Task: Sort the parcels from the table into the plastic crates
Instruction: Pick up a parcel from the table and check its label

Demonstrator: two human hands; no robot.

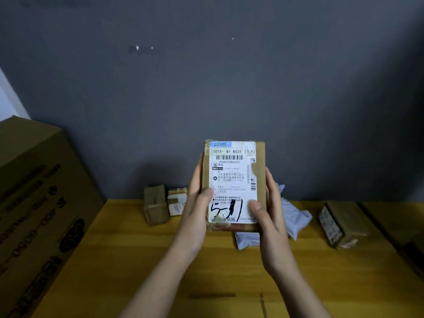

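While held upright above the table's middle, the parcel [234,182] faces the camera, label legible. Left hand [197,203] grips its left edge, thumb on the label; right hand [267,207] grips the right edge, thumb on the lower label. Cardboard with taped seams: likely stiff and light, judging by the easy raised hold; tape could be slick. Long side edges look the best hold. Behind it, a grey bag [291,214] lies on the table [137,260]. Two small boxes [164,204] sit near the far edge, left; another box [339,223] far right. Big carton [39,203] at left edge. No crates visible.
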